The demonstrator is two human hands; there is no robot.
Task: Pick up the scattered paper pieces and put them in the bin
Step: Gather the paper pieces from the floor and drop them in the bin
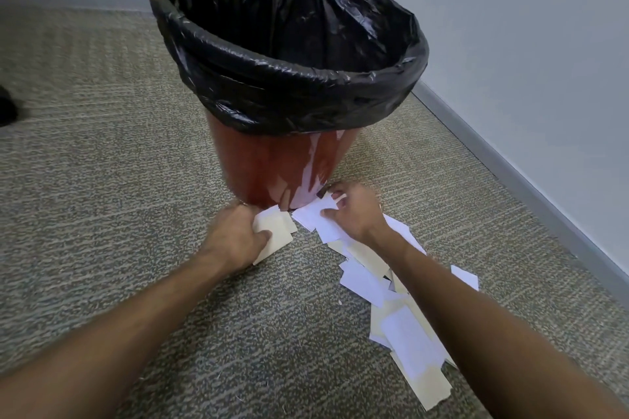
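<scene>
Head view has my left hand (238, 231) pinching cream paper pieces (275, 235) and my right hand (354, 211) clutching white ones at the foot of the bin (289, 160), so I'd bunch both tight before lifting over the rim.

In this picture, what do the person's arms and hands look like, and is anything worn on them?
Both forearms are bare, with no sleeves in view. The left hand and the right hand wear no gloves. No watch or bracelet shows on either wrist. Small glints near the fingers could be rings, but they are too blurred to tell.
</scene>
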